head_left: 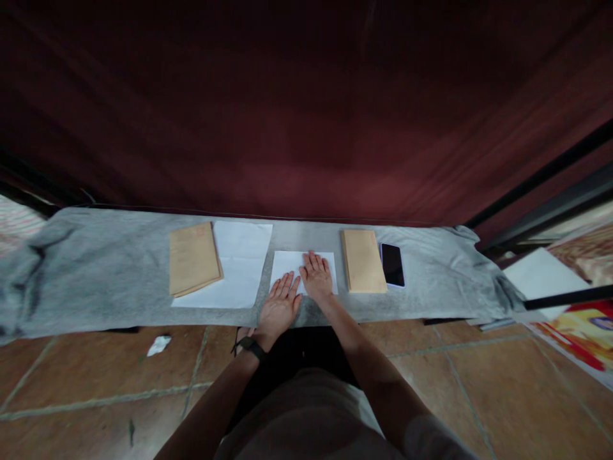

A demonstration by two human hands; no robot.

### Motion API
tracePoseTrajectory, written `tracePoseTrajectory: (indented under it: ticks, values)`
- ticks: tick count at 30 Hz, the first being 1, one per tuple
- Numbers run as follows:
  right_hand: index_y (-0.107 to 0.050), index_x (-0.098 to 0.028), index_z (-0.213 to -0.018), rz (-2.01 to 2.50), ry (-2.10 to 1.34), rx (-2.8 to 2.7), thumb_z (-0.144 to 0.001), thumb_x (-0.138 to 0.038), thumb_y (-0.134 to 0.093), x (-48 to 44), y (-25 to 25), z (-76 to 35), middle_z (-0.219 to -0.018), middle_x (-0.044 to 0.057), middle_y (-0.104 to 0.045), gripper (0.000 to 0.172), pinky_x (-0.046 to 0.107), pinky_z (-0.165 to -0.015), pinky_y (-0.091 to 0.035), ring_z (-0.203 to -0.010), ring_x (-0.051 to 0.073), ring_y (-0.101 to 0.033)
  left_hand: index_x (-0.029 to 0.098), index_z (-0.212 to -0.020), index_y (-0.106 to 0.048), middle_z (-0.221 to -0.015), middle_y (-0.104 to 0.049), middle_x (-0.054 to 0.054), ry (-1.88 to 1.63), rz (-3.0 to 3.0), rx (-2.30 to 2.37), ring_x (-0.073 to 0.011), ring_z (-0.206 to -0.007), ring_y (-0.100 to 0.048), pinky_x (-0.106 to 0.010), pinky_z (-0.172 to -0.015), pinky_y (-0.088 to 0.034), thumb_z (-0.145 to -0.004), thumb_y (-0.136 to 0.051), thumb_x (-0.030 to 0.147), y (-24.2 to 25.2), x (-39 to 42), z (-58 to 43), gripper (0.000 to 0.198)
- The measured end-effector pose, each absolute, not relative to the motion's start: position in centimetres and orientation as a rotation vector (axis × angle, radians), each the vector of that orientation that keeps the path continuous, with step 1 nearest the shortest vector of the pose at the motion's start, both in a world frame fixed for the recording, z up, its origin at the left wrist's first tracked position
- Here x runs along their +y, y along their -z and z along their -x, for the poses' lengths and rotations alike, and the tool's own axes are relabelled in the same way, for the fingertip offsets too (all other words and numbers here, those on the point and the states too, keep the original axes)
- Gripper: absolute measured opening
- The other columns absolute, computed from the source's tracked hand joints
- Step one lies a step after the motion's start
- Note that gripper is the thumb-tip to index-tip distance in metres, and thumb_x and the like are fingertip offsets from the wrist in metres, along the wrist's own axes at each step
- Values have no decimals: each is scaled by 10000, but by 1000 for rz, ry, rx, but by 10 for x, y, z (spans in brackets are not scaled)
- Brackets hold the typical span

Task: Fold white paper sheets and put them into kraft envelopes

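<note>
A folded white sheet of paper (pixel 286 260) lies on the grey cloth in front of me. My left hand (pixel 280 305) rests at its lower left part, fingers spread and nothing gripped. Flat on the right half of the same sheet is my right hand (pixel 317 276), its fingers extended. To the left, brown envelopes (pixel 194 259) overlap a larger white sheet (pixel 242 265). Another stack of brown envelopes (pixel 364 260) sits to the right of the folded paper, beside a dark-screened phone (pixel 393 264).
The narrow table has a grey cloth (pixel 115 268) over it, with a dark red curtain (pixel 287 128) behind. Dark metal bars stand at the right, near a red and yellow printed bag (pixel 582 329). A crumpled white scrap (pixel 159 345) lies on the tiled floor.
</note>
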State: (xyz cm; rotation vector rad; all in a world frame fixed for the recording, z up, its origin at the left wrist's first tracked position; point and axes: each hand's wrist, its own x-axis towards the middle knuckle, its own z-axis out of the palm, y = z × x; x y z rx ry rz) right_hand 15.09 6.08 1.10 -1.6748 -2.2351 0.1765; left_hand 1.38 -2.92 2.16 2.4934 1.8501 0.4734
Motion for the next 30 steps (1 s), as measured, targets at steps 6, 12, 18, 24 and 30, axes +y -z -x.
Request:
tracePoseTrajectory:
  ticks: [6, 12, 18, 24, 30]
  values:
    - [-416, -105, -1542, 1702, -82, -2175, -1059, -396, -408, 61, -4, -164, -1599, 191, -389, 564, 508, -1225, -258, -1488, 288, -377, 89, -1551, -386, -1601, -387, -152, -478, -2474, 1863, -257, -1521, -310, -475, -1255, -287, -1024, -350, 355, -20, -29, -13, 591]
    - [-431, -51, -1522, 1721, -34, -2101, -1049, -366, -406, 57, -1, -174, -1583, 221, -402, 568, 512, -1205, -292, -1464, 311, -411, 64, -1533, -410, -1607, -371, -158, -462, -2488, 1868, -258, -1519, -317, -459, -1260, -278, -1029, -339, 358, -19, -28, -14, 589]
    - [-427, 3, -1510, 1783, -65, -2074, -1040, -263, -371, 39, -15, -173, -1580, 247, -387, 543, 523, -1200, -308, -1475, 319, -396, 73, -1544, -396, -1611, -364, -153, -464, -2477, 1869, -262, -1525, -302, -467, -1257, -284, -1022, -340, 353, -19, -28, -14, 595]
    - [-426, -125, -1540, 1593, -172, -2256, -1059, -336, -368, -9, -20, -153, -1611, 119, -397, 528, 445, -1226, -304, -1498, 249, -366, 95, -1544, -403, -1615, -368, -145, -449, -2483, 1864, -255, -1531, -286, -472, -1252, -288, -1009, -321, 285, -18, -27, -13, 574]
    - [-458, -95, -1513, 1539, -108, -2266, -1064, -364, -410, -34, -11, -165, -1571, 146, -456, 526, 453, -1226, -304, -1475, 258, -402, 80, -1534, -415, -1629, -337, -158, -387, -2512, 1843, -259, -1540, -261, -453, -1260, -272, -1004, -350, 282, -23, -29, -13, 571]
